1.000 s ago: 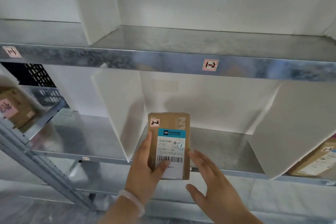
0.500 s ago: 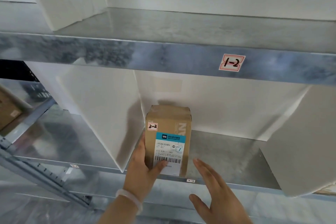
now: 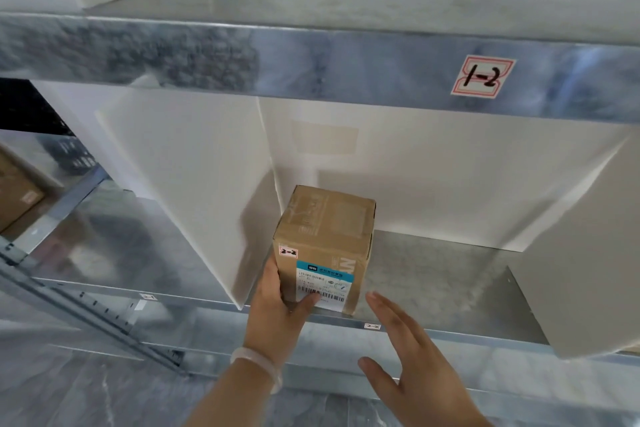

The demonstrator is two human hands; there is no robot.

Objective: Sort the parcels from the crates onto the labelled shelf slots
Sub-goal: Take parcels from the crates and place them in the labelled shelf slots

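Observation:
A brown cardboard parcel with a "2-2" sticker and a blue-and-white barcode label stands on the metal shelf, at the left of the slot tagged "2-2" on its front edge. My left hand grips the parcel's lower left corner, thumb across the barcode label. My right hand hovers open just right of and below the parcel, fingers spread, not touching it.
White divider boards wall the slot on both sides. The upper shelf edge carries a "1-2" label. Another brown box and a black crate sit at far left. A further small tag marks the neighbouring slot.
The parcel has gone from held in front of the shelf to standing on it, pushed deeper into the slot. My right hand came off it and stays open beside it.

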